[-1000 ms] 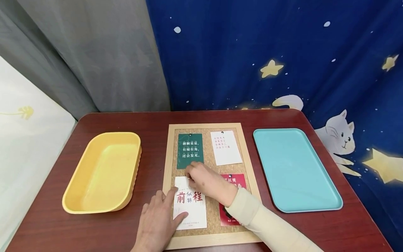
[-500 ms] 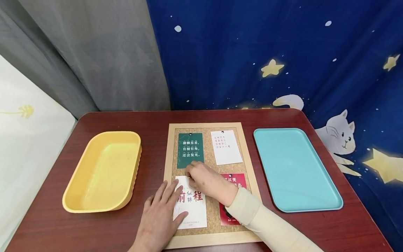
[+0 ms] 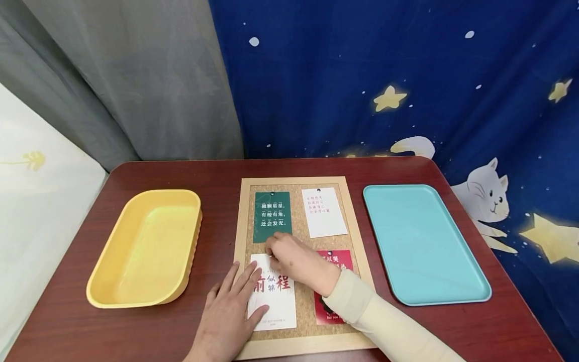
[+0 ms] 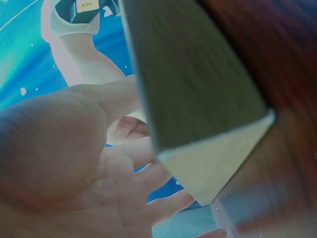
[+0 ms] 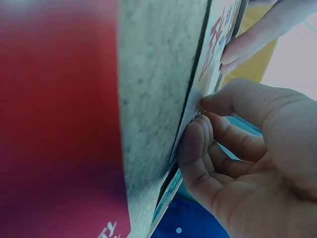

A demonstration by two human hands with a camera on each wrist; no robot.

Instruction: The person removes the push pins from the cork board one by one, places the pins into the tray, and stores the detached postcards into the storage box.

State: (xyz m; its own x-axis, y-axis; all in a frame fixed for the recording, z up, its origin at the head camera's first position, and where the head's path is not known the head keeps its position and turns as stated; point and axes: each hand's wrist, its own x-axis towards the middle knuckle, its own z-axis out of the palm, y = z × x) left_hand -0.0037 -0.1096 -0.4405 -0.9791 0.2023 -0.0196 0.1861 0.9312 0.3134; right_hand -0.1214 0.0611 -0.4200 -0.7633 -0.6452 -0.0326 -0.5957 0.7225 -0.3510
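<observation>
A wood-framed cork board [image 3: 307,329] lies on the table, with a white card [image 3: 276,311] with red and blue characters at its lower left. My left hand [image 3: 228,311] rests flat over that card's left side and the frame, fingers spread and straight. At the card's top edge my right hand [image 3: 296,256] pinches a small pushpin [image 5: 202,112], mostly hidden between thumb and fingertips. A green card [image 3: 273,216], a second white card [image 3: 324,213] and a red card [image 3: 332,311] also hang on the cork, each with a dark pin at the top. My right forearm covers part of the red card.
To the left stands a deep yellow tub [image 3: 147,246]. A shallow turquoise tray [image 3: 427,246] lies on the right. Under everything is a dark red wooden table [image 3: 217,201], with grey and blue curtains [image 3: 316,75] behind its far edge.
My left fingers have shifted and spread further over the white card, covering more of its left character. My right hand stays at the card's top edge.
</observation>
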